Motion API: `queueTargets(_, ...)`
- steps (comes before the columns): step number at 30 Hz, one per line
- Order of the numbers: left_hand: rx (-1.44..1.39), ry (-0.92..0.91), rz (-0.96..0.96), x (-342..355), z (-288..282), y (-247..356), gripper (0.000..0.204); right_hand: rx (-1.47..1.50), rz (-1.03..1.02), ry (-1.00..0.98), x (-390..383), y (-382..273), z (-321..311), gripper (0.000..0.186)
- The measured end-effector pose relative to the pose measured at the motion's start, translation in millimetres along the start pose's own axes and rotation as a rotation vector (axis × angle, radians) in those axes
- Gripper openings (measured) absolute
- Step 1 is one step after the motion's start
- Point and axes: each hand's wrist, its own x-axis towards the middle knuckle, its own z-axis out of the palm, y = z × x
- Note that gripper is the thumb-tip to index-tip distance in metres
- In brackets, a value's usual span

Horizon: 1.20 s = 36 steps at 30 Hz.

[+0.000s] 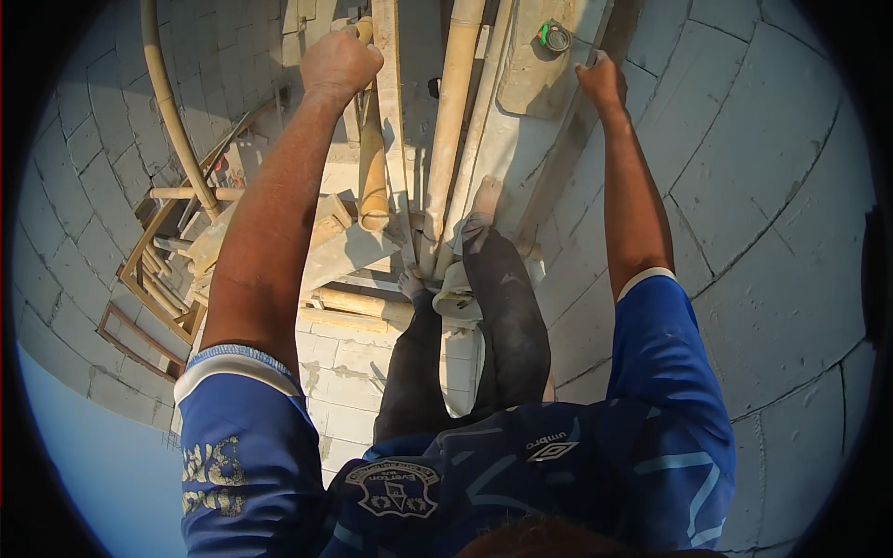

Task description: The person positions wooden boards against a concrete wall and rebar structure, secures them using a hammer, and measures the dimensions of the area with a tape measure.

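Note:
My left hand (pixel 342 65) is closed in a fist at the upper end of a short bamboo pole (pixel 373 172), whose open cut end points down toward me. Farther right, my right hand (pixel 603 82) has its fingers drawn together over a long grey-brown plank (pixel 569 153). What those fingers hold, if anything, is too small to make out. Between my hands, a thicker bamboo pole (pixel 456 102) runs away from my feet, beside a narrow wooden board (pixel 389 102). A round green-and-black coil (pixel 555 37) lies on a worn board (pixel 535 79) left of my right hand.
My bare feet (pixel 486 197) stand among the poles and boards. Below left are wooden frames (pixel 153 270), loose sticks and more bamboo (pixel 363 305). Pale block walls (pixel 772 186) rise on both sides, and a curved bamboo pole (pixel 167 102) stands at the left.

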Motion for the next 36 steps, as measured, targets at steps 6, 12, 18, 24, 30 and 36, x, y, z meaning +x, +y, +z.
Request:
queueTargets(6,0.013,0.002,-0.004,2.2,5.6,4.8,0.042,-0.028,0.048,-0.146,-123.4,72.3,-18.5,0.059)
queueTargets(12,0.018,0.033,0.026,0.3,1.3,5.1,0.041,0.354,0.249,-0.437,-270.5,114.8,-65.3,0.059)
queueTargets(18,0.029,0.003,-0.006,3.3,4.9,6.7,0.041,0.353,0.356,-0.436,-284.5,117.3,-66.2,0.06)
queueTargets(24,0.018,0.002,0.009,-3.2,-2.0,14.6,0.04,0.69,0.073,-0.53,-286.0,-66.9,21.5,0.068)
queueTargets(30,0.055,0.006,-0.002,-0.5,-2.0,7.6,0.038,1.019,0.232,-0.841,-330.8,-208.1,89.5,0.086)
queueTargets(36,0.07,-0.015,-0.009,-0.3,-1.8,15.3,0.039,0.863,0.404,-0.827,-336.8,-240.4,120.6,0.087)
